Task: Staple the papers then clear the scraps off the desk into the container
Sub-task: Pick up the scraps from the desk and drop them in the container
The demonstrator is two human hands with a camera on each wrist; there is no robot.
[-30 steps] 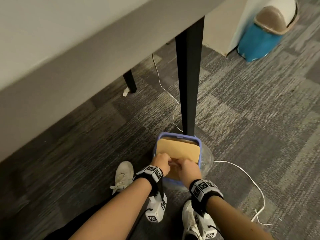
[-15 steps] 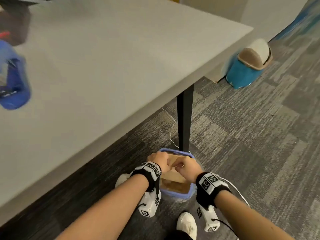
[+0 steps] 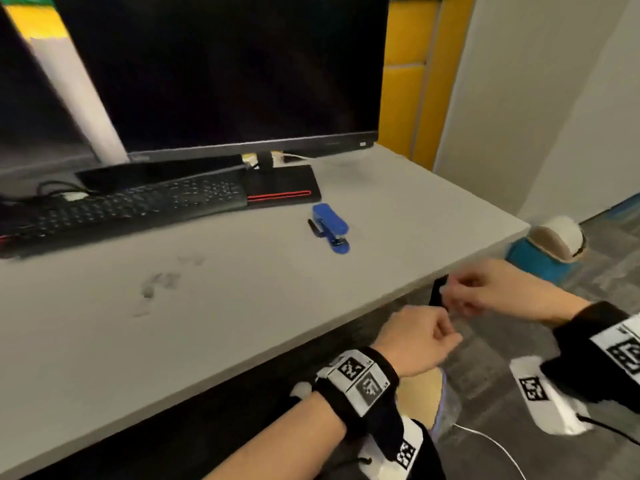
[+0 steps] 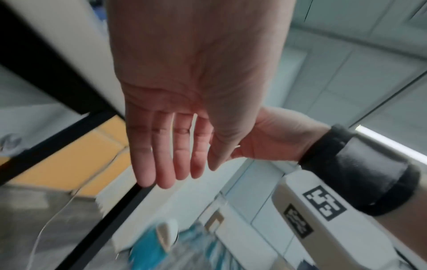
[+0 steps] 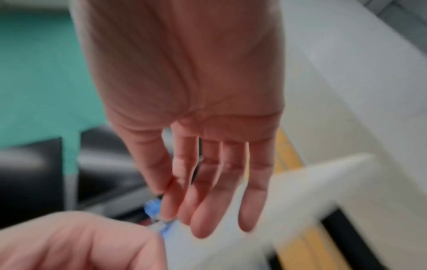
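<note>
My left hand (image 3: 414, 341) hangs just off the front edge of the worktop (image 3: 242, 306), over the floor. From the wrist view its grip is slack: the fingers (image 4: 161, 155) run nearly straight, side by side, and nothing lies in the palm. From the head view the same hand looks loosely curled, knuckles up, but I see nothing in it there either.

My right hand (image 3: 498, 292) is a little higher and further out, near the worktop's corner and its black leg (image 3: 438, 289). Its grip is also loose, the fingers (image 5: 231, 182) long and slightly parted, the thumb lying close to the forefinger. The picture is blurred, so I cannot tell whether the thumb and forefinger pinch some small bit between them. The two hands are close but apart.

The container (image 3: 436, 400) sits on the carpet below my left wrist, showing a tan lid with a pale blue rim; most of it is hidden by my arm. The blue stapler (image 3: 330, 228) rests on the worktop, well apart from both hands, with a short black pen (image 3: 314, 227) just beside it. Behind them lie a black keyboard (image 3: 121, 209) and a dark monitor (image 3: 221, 74). A blue bin with a white swing lid (image 3: 547, 251) stands on the floor past the worktop's corner.
</note>
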